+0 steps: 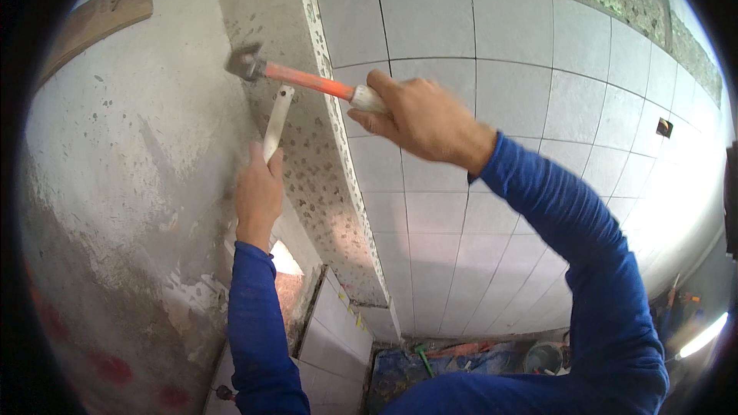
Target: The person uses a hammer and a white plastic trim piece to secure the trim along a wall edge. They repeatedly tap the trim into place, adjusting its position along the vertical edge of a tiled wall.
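Observation:
My right hand (pixel 430 121) is closed around the pale grip of a hammer (pixel 306 81) with an orange handle. The dark hammer head, slightly blurred, is up at the left, close to the corner of the walls. Below it, my left hand (pixel 258 190) grips the lower end of a flat white strip (pixel 277 119), which is tilted upward. A small dark spot, a hole or a nail, shows near the strip's upper end. The hammer head is above and left of that end. Behind both lies a pitted grey wall strip (pixel 311 184); whether the white strip touches it, I cannot tell.
Light grey tiles (pixel 438 104) cover the wall on the right, with a small box opening (pixel 664 128). A rough plastered wall (pixel 131 138) stands left, a wooden board (pixel 104 21) high on it. Below are a tiled ledge (pixel 327 338), a bucket (pixel 543 356) and a lit tube lamp (pixel 703 336).

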`<state>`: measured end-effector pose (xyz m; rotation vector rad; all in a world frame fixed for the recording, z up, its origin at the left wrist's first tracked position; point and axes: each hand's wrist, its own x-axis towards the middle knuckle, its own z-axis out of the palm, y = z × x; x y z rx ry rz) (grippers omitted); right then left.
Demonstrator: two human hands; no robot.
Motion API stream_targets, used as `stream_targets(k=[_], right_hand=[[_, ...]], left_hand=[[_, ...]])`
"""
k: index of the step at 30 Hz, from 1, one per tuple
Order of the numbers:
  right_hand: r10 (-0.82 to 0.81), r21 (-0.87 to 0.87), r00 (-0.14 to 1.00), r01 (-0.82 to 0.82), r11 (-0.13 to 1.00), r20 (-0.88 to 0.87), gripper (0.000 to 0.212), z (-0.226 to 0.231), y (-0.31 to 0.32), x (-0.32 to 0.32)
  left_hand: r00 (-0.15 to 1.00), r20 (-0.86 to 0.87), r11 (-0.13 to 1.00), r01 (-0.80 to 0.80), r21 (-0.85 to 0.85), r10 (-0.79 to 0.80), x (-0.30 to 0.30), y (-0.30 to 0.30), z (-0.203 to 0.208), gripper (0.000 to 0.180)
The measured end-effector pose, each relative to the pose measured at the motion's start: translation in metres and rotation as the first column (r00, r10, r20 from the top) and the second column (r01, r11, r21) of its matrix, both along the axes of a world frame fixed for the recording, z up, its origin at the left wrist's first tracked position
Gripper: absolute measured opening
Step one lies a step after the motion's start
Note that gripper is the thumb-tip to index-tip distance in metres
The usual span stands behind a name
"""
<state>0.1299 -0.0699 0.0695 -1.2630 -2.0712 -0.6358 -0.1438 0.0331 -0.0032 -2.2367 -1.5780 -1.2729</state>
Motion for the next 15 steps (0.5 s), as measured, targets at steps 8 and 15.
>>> stream_targets(k=[8, 15], right_hand=[[-0.091, -0.119, 0.996, 0.089, 0.989, -0.013, 0.039, 0.002, -0.017, -0.012], [-0.111, -0.056, 0.990, 0.117, 0.992, 0.088, 0.043, 0.011, -0.018, -0.014]], left_hand=[[0.964, 0.215, 0.988, 0.151, 0.026, -0.153, -0.004, 0.006, -0.027, 0.040], [0.961, 0.213, 0.983, 0.184, -0.021, -0.176, 0.008, 0.010, -0.042, 0.041]])
